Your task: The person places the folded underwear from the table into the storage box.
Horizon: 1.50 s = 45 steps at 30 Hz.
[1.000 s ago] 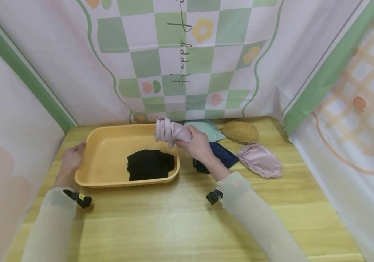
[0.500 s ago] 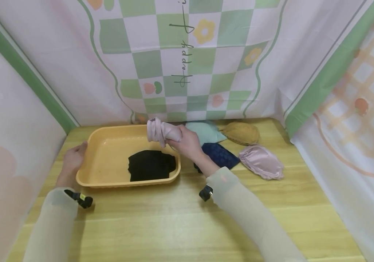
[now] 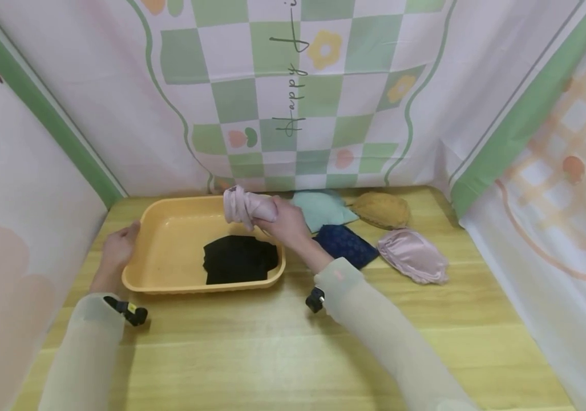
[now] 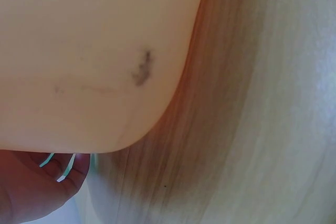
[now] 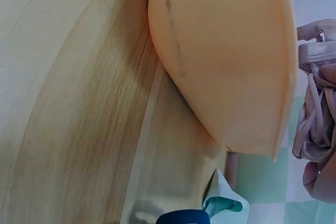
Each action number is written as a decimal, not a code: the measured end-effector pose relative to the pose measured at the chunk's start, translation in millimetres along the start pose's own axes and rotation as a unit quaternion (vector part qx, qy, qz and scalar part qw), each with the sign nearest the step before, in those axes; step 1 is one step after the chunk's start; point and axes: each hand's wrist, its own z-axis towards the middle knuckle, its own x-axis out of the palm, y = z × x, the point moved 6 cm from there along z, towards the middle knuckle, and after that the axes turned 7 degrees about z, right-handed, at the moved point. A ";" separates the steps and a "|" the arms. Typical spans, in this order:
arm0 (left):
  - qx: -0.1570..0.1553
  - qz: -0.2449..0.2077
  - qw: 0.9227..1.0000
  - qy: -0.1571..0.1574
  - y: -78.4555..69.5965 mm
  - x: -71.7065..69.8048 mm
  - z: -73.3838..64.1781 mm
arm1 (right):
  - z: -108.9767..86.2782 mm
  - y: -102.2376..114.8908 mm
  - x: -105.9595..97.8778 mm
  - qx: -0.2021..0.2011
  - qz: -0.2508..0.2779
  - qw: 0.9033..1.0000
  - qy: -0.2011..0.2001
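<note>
In the head view, my right hand (image 3: 290, 224) grips a rolled pale pink strappy garment (image 3: 246, 206) above the right end of a yellow-orange tray (image 3: 169, 201). Satiny straps of the garment (image 5: 317, 108) show at the edge of the right wrist view, with fingers around them. A black folded cloth (image 3: 241, 260) lies in the tray's right part. My left hand (image 3: 118, 248) holds the tray's left side by the rim. In the left wrist view, the left fingers (image 4: 77, 174) bend against the tray edge; their tips are partly hidden.
Right of the tray lie a mint cloth piece (image 3: 323, 208), a mustard one (image 3: 382, 209), a navy one (image 3: 346, 245) and a pink satin one (image 3: 413, 255). Fabric curtains (image 3: 303, 103) stand behind and at both sides of the wooden table (image 3: 221, 354).
My right hand has moved left with the rolled pink garment, further over the tray. The left hand stays at the tray's rim. The view has shifted slightly.
</note>
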 end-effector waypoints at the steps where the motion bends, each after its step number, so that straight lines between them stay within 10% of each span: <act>1: 0.001 0.001 1.000 0.000 0.6 0.2 0.5 | 1.0 -0.1 1.7 0.000 -0.008 1.000 0.002; 8: 0.007 0.001 1.000 0.002 2.5 0.2 2.7 | 9.4 2.4 13.7 -0.022 -0.045 0.999 0.015; 13: 0.004 0.001 1.000 0.000 3.0 0.3 3.9 | 17.9 12.2 26.8 -0.108 -0.044 0.992 0.050; 20: 0.009 0.003 1.000 0.000 3.1 0.4 5.4 | 20.0 4.3 28.7 -0.015 -0.095 0.995 0.022; 45: 0.020 0.007 1.000 -0.016 2.8 1.0 7.4 | 16.6 -4.8 43.1 0.006 -0.183 0.981 0.066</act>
